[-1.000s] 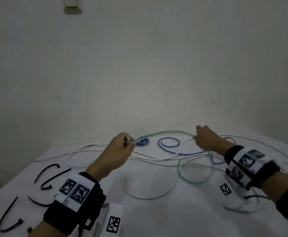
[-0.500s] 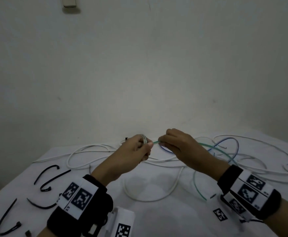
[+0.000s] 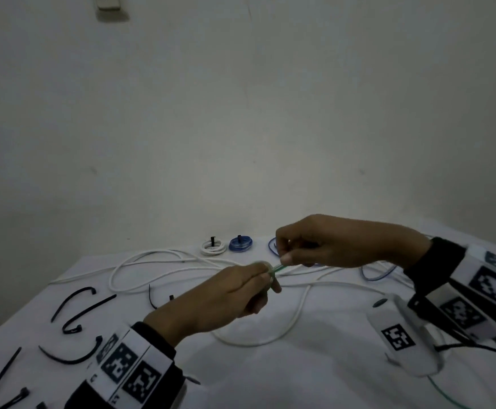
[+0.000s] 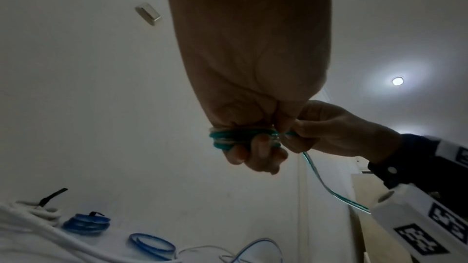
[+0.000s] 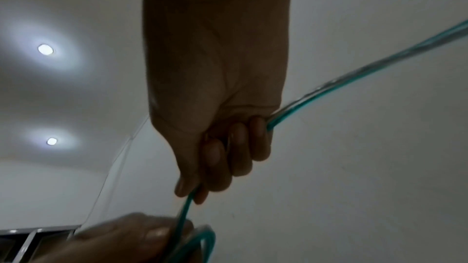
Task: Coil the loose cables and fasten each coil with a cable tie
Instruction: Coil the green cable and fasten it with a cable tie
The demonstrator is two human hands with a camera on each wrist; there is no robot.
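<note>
cable ties (image 3: 73,308): black, loose, scattered on the table (image 3: 300,373) at 8 o'clock from the hands.
left hand (image 3: 226,296): raised above the table, fingers curled round a small coil of the green cable (image 4: 222,139); several turns wrapped at the fingers.
white cable (image 3: 158,261): loose loops across the table, behind and under both hands.
white coil (image 3: 213,247): at 12 o'clock, far edge, black tie on it.
blue coil (image 3: 241,243): just beside the white coil, at its 3 o'clock, also tied.
right hand (image 3: 329,246): at 2 o'clock from the left hand, thumb and fingers pinch the green cable next to the coil; free length trails off past the wrist.
blue cable (image 3: 376,274): loose, behind the right wrist.
</note>
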